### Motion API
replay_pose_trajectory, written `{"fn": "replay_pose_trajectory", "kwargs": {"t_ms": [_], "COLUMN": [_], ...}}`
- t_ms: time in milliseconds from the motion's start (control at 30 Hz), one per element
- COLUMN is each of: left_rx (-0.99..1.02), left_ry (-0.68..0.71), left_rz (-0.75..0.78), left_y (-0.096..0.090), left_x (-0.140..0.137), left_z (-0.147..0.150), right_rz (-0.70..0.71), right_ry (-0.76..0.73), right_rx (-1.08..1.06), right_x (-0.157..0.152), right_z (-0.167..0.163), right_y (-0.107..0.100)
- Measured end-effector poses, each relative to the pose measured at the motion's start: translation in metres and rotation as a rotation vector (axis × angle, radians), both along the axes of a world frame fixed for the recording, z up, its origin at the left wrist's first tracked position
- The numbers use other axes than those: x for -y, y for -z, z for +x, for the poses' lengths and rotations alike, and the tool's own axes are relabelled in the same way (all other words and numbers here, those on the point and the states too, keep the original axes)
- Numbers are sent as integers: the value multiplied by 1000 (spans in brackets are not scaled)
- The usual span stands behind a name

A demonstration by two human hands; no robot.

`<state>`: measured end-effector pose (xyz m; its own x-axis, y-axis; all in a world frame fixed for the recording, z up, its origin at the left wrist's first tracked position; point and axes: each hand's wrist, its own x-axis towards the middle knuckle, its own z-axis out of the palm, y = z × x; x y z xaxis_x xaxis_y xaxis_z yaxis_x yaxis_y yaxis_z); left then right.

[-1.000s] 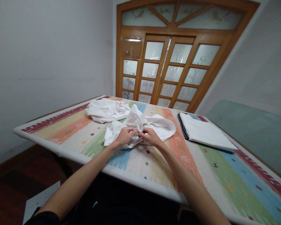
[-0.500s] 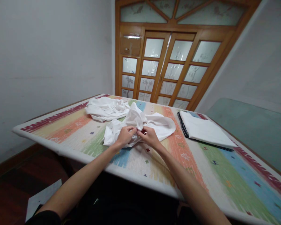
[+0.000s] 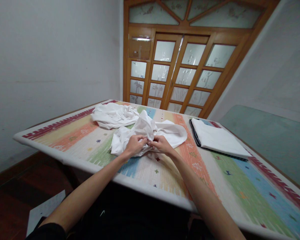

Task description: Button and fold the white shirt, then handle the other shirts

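Observation:
A crumpled white garment (image 3: 170,131) lies on the table in front of me, its middle bunched up into a peak. My left hand (image 3: 136,145) pinches the cloth at the near side of that peak. Close beside it, nearly fingertip to fingertip, my right hand (image 3: 160,145) is closed on the same bunched fabric. The exact spot between the fingertips is too small to make out. What kind of garment it is cannot be told from its folds.
A second crumpled white cloth (image 3: 115,115) rests farther back on the left. Folded white fabric (image 3: 220,138) with a dark edge lies to the right. Under them is a table (image 3: 72,146) with a striped, colourful cover. Wooden glass-paned doors (image 3: 177,66) stand behind.
My right hand's fingers have shifted slightly and closed in on the cloth by my left fingertips. The garment's peak barely moved; the other fabrics stay in place.

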<state>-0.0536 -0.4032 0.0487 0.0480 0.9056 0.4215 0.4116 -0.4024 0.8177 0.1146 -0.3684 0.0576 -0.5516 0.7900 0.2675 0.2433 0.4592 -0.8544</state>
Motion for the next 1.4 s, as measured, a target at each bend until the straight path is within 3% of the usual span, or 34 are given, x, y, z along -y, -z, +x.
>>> {"fn": "replay_pose_trajectory", "kwargs": {"t_ms": [433, 600, 900, 1233, 1400], "left_rx": [-197, -231, -59, -63, -12], "left_ry": [72, 28, 113, 100, 66], "left_rz": [46, 102, 36, 12, -12], "left_y": [-3, -2, 0, 2, 5], "left_x": [8, 7, 4, 3, 3], "left_z": [-6, -3, -10, -11, -10], "right_rz": [-80, -66, 196, 561, 640], "right_ry": [70, 57, 104, 206, 262], "right_rx": [-92, -62, 50, 310, 412], "right_x": [2, -1, -3, 0, 3], "right_z": [0, -2, -3, -12, -17], "right_y": [0, -2, -3, 1, 3]}}
